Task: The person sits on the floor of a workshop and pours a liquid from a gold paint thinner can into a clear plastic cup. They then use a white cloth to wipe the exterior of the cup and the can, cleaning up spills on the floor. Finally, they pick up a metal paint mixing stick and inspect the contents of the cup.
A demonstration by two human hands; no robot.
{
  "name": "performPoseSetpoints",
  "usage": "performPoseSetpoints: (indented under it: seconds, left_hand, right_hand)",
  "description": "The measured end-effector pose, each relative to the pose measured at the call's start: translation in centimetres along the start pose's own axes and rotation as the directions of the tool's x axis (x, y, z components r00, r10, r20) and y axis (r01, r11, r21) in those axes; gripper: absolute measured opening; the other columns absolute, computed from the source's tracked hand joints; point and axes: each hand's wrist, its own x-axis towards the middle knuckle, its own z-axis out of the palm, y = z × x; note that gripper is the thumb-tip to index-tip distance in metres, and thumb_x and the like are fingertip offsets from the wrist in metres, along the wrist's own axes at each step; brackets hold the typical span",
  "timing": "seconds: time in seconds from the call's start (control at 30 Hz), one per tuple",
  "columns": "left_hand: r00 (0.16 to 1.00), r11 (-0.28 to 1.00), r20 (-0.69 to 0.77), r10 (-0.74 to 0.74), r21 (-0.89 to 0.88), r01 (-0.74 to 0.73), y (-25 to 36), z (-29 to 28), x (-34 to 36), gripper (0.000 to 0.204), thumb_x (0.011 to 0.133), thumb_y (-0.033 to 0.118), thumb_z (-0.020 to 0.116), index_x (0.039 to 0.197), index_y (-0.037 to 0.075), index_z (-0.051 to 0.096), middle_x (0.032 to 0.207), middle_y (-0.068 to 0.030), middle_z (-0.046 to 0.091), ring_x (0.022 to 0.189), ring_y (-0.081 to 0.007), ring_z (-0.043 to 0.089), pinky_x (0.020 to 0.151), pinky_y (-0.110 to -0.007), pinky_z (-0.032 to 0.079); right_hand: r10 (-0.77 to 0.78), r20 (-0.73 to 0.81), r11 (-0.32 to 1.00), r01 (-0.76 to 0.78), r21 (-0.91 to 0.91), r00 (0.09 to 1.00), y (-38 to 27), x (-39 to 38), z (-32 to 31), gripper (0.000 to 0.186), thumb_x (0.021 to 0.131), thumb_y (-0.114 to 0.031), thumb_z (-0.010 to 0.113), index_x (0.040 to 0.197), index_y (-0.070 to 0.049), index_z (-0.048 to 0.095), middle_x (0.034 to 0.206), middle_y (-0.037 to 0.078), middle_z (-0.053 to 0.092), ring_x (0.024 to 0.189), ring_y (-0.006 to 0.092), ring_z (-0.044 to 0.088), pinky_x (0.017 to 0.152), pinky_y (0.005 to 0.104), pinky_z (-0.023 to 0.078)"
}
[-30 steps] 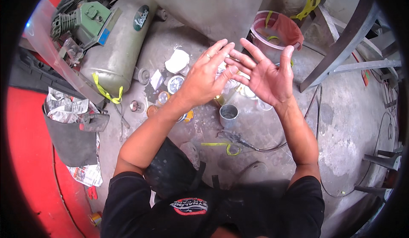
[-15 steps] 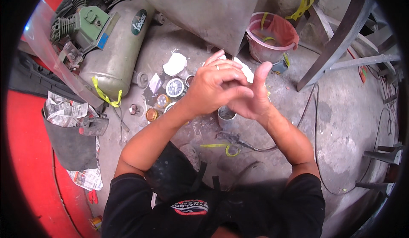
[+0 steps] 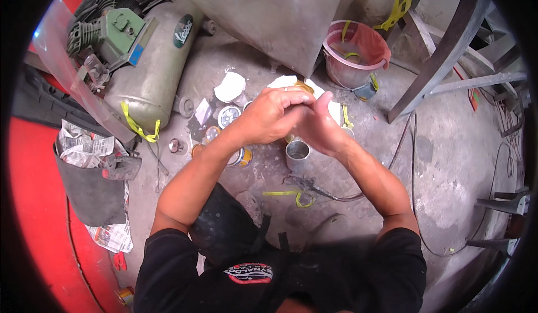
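My left hand (image 3: 274,114) and my right hand (image 3: 325,128) meet palm to palm in front of me, above the floor. The left fingers stretch across the right hand near its thumb, a ring on one of them. The right thumb points away from me, and the left hand hides most of the right fingers. I see nothing held between the hands. Just below them stands an open metal can (image 3: 297,151). A gold-coloured round lid or tin (image 3: 305,87) shows beyond the left fingertips, and a round can with a pale lid (image 3: 228,117) sits left of the left wrist.
A spray gun with a hose (image 3: 305,183) lies nearer me, beside a yellow strip (image 3: 304,200). A compressor tank (image 3: 159,69) stands far left, a pink bucket (image 3: 357,55) far right. A metal panel (image 3: 280,21) reaches in from the far side. Dark stand legs (image 3: 434,61) rise at right.
My hands have come closer together. The left fingers have lowered and straightened over the right hand, and the right thumb has drawn in towards them. More of the gold-coloured lid shows.
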Motion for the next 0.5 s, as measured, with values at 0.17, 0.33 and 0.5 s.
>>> performPoseSetpoints:
  seconds: [0.17, 0.33, 0.5]
  left_hand:
    - [0.944, 0.897, -0.181, -0.275, -0.401, 0.185, -0.2, 1.2, -0.2, 0.033, 0.100, 0.016, 0.060, 0.125, -0.004, 0.059, 0.114, -0.0117, 0.068, 0.105, -0.0193, 0.065, 0.095, -0.032, 0.050]
    - [0.931, 0.786, -0.008, -0.364, -0.540, 0.303, 1.5, 3.4, -0.5, 0.038, 0.096, 0.023, 0.068, 0.120, -0.006, 0.061, 0.104, -0.0074, 0.068, 0.094, -0.0109, 0.064, 0.086, -0.027, 0.053]
    - [0.918, 0.801, 0.026, -0.395, -0.479, 0.359, 1.1, 3.0, 0.3, 0.046, 0.094, 0.023, 0.072, 0.127, -0.003, 0.054, 0.116, -0.0083, 0.064, 0.106, -0.0119, 0.062, 0.095, -0.027, 0.049]
  right_hand:
    - [-0.350, -0.370, 0.724, -0.003, -0.690, 0.861, -1.7, 0.2, -2.4, 0.062, 0.099, -0.056, 0.044, 0.128, -0.002, 0.055, 0.121, 0.015, 0.062, 0.114, 0.0234, 0.056, 0.097, 0.0385, 0.044]
    - [-0.825, -0.122, 0.197, 0.077, -0.977, 0.552, -2.0, 0.0, -2.3, 0.037, 0.093, -0.020, 0.064, 0.121, 0.002, 0.055, 0.111, 0.019, 0.062, 0.105, 0.0346, 0.059, 0.093, 0.0423, 0.046]
    - [-0.848, 0.102, -0.045, 0.120, -0.992, 0.520, -1.7, 0.1, -2.7, 0.038, 0.085, -0.014, 0.070, 0.116, -0.001, 0.051, 0.114, 0.017, 0.060, 0.109, 0.0347, 0.059, 0.091, 0.0444, 0.046]
